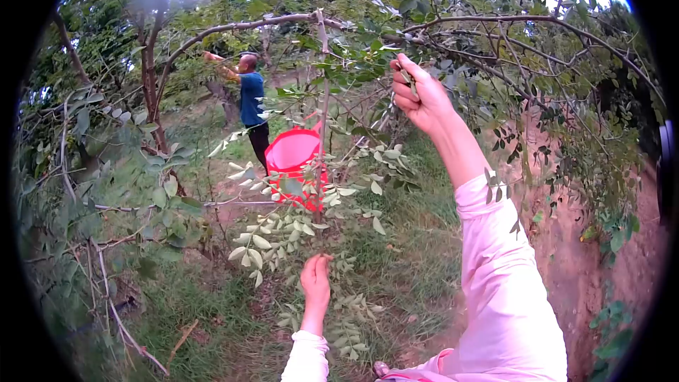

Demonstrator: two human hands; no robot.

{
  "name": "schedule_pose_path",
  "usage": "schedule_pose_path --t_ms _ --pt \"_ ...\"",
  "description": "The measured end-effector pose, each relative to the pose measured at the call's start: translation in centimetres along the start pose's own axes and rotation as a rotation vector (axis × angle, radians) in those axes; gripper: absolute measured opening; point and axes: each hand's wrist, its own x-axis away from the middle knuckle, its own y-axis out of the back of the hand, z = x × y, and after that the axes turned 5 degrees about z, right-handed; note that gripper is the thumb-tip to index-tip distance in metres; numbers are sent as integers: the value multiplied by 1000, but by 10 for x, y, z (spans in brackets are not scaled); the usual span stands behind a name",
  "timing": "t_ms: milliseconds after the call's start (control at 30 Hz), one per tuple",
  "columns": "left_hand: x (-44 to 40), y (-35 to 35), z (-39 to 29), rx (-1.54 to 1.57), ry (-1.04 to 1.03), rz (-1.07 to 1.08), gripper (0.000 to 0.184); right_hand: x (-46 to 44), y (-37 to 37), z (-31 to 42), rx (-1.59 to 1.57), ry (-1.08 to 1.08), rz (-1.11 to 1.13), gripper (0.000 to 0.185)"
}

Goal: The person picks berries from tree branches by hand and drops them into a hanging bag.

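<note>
My right hand (419,95) is raised at the upper middle, its fingers closed around a few green leaves (409,79) below a horizontal branch. Lower down, my left hand (316,279) is beside the pale-backed leaves (262,244) of a low shoot, thumb and fingertips pressed together; what they hold, if anything, is too small to tell. A red bucket (293,159) hangs by the upright stem (324,92) between the two hands, partly hidden by leaves.
Long arching branches (240,26) cross the top. A person (251,99) in a blue shirt stands at the back left, arms raised to foliage. Thin bare twigs (117,311) reach in at the lower left. Bare soil (573,269) slopes at the right.
</note>
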Motion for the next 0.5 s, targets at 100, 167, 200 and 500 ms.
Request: schedule_pose_path --t_ms 100,167,200,500 --pt "1 4 0 -6 -9 9 18 -23 -11 -2 101 17 -74 15" --pt "1 5 -2 0 -15 4 18 -25 -22 -2 240 33 -99 10" --pt "2 5 -2 18 1 -5 18 -28 -21 -3 252 39 -52 10" --pt "8 5 -14 96 48 28 17 -15 -41 -1 557 -96 -60 29"
